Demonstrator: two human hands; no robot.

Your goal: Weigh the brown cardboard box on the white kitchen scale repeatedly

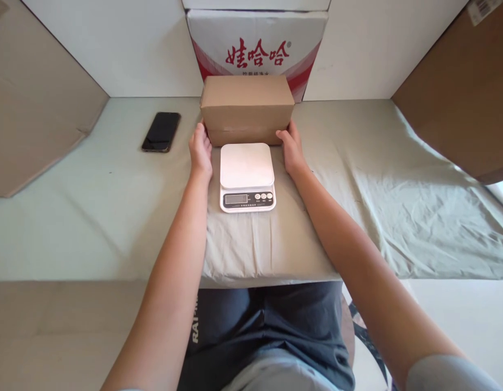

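A closed brown cardboard box [247,117] stands behind the scale, gripped between my two hands. My left hand [201,149] presses on the box's left end, its fingers partly hidden along that side. At the right end, my right hand [292,146] holds the lower corner, with the thumb on the front face. Just in front of the box sits a white kitchen scale [246,165], its plate bare. The scale's small display and several buttons face me; I cannot make out a reading.
A black phone [161,132] lies on the pale green cloth [153,228] to the left. Behind the box stands a white and red carton [257,38] with red lettering. Large cardboard panels flank the table, left [35,103] and right [463,98].
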